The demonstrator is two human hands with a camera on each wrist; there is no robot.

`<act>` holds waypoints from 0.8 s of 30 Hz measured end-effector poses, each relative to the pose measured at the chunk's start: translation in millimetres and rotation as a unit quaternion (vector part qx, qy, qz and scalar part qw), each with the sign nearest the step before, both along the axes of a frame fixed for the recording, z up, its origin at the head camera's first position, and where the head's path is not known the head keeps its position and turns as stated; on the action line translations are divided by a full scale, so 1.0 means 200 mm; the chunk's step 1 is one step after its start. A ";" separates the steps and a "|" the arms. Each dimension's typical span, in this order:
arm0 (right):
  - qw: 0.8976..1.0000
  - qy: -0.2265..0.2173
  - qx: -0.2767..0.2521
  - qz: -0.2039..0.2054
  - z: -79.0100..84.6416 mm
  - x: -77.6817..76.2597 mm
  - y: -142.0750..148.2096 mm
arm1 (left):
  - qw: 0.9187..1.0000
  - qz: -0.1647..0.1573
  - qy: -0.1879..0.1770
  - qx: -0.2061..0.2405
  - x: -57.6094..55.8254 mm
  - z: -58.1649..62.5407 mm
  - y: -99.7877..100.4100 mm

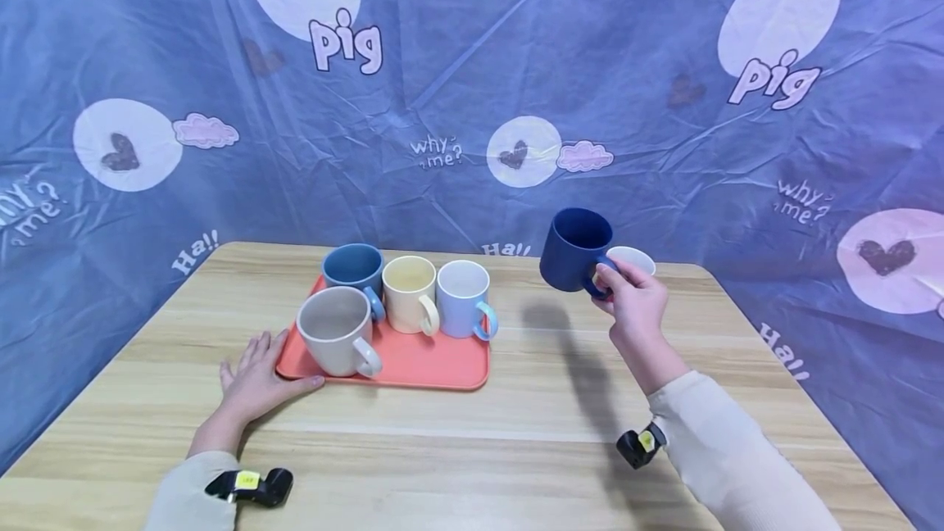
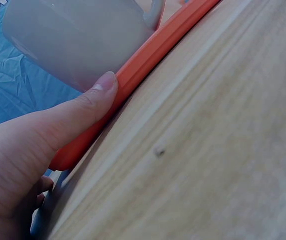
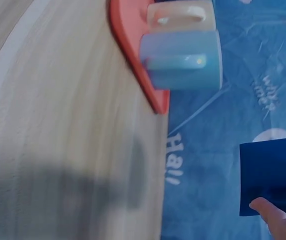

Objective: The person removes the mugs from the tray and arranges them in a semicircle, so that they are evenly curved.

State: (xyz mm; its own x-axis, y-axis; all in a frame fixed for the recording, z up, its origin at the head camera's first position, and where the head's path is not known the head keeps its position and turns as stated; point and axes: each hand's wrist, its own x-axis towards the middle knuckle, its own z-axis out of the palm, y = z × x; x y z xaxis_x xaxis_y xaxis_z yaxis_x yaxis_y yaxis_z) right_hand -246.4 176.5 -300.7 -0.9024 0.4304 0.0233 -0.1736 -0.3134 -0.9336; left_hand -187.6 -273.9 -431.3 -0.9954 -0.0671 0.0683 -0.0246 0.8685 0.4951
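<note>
My right hand (image 1: pixel 640 301) grips a dark navy mug (image 1: pixel 574 252) by its handle and holds it up above the table, right of the tray. In the right wrist view the same navy mug (image 3: pixel 267 172) shows at the lower right with thumb and fingertip at its handle. My left hand (image 1: pixel 254 379) lies at the left corner of the red tray (image 1: pixel 435 363), fingers spread and thumb along the front rim. Nearest to it on the tray stands a grey mug (image 1: pixel 335 333). Behind are a dark teal mug (image 1: pixel 352 265), a cream mug (image 1: pixel 407 306) and a light blue mug (image 1: pixel 459 310).
A white mug or cup (image 1: pixel 633 259) stands at the back right, mostly hidden behind my right hand. The wooden table (image 1: pixel 442 465) ends at a blue printed cloth (image 1: pixel 457 64) behind it. Each sleeve carries a black wrist camera (image 1: pixel 640 444).
</note>
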 end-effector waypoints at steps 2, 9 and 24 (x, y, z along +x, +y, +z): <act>1.000 0.001 0.002 -0.004 -0.03 -0.01 0.01 | 1.000 -0.001 0.001 0.001 0.00 0.00 0.00; 0.999 0.024 0.019 -0.016 -0.20 -0.10 0.10 | 1.000 0.002 -0.003 -0.001 0.01 0.00 0.01; 0.999 -0.001 0.037 -0.031 -0.67 -0.39 0.31 | 1.000 0.003 0.002 -0.002 0.00 -0.01 0.00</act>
